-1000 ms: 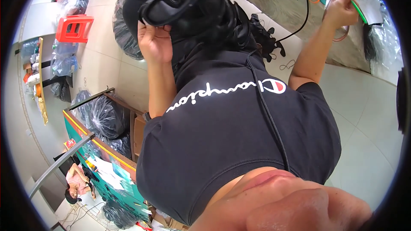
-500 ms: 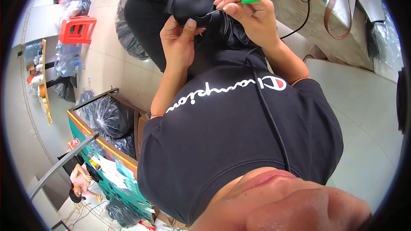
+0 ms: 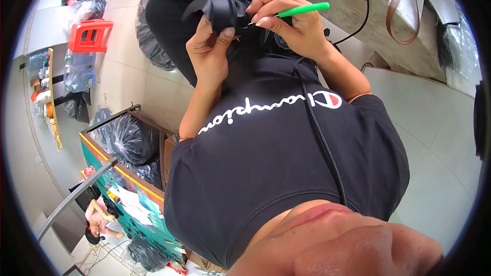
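Here, black piece (image 3: 223, 13) softly shiny, curved; left grip (image 3: 210, 53) pinching it, right grip (image 3: 299, 28) pinching green-handled tool (image 3: 305, 9).

Glossy black on the held piece (image 3: 221, 15) at twelve o'clock; vivid green on the tool handle (image 3: 306, 9) at one. Plain black on the trousers (image 3: 176, 15) at eleven and on the shirt (image 3: 286, 168) at the dial's centre, patterned with white lettering (image 3: 248, 106) and a white-and-red emblem (image 3: 335, 101). Brown on the strap (image 3: 394, 18) at two, mottled grey on the desk (image 3: 348, 13) between one and two. Bright red-orange on the stool (image 3: 79, 36) at ten, shiny black on the plastic bag (image 3: 133, 140) at nine. Towards eight, green on a second desk (image 3: 161, 237), soft pink on a co-worker's top (image 3: 95, 212).
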Demonstrator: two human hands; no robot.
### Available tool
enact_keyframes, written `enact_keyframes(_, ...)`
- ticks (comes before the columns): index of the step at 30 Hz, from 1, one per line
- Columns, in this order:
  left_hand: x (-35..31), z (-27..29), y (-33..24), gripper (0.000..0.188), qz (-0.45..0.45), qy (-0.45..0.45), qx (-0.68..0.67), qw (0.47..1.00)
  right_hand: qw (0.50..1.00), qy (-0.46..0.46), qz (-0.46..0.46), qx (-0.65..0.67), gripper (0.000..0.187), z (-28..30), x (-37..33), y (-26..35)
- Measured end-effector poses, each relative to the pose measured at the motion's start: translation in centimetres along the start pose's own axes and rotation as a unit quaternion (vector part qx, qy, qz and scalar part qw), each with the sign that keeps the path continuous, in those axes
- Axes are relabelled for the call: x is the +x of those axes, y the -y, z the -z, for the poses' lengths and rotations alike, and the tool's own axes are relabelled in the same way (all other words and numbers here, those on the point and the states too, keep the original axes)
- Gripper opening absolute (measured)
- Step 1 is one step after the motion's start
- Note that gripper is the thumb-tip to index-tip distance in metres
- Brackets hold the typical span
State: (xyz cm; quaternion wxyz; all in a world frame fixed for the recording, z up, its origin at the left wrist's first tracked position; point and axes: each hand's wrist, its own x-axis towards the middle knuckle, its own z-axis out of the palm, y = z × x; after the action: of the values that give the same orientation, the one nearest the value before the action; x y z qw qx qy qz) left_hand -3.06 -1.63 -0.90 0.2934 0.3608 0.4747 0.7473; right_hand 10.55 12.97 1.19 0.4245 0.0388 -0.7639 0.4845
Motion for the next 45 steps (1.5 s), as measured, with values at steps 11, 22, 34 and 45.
enact_keyframes(11, 0.4, -0.3, -0.4, 0.027, 0.097, -0.007, -0.106, 0.99, 0.924, -0.299, 0.076, 0.224, 0.018, 3.9, 3.8, -7.7)
enact_keyframes(22, 2.3, 2.7, 0.3, 0.047, 0.176, 0.33, -0.13, 0.918, 0.933, -0.255, -0.058, 0.249, 0.019, 8.9, 7.5, -3.8)
enact_keyframes(34, 1.0, 0.4, 1.8, 0.034, 0.175, 0.155, -0.243, 0.941, 0.693, -0.266, -0.047, 0.669, 0.014, 5.8, 4.5, -4.2)
enact_keyframes(45, 1.2, 0.8, 0.8, 0.041, 0.281, 0.044, -0.313, 0.906, 0.94, 0.067, -0.091, 0.321, 0.015, 5.1, 1.2, -1.7)
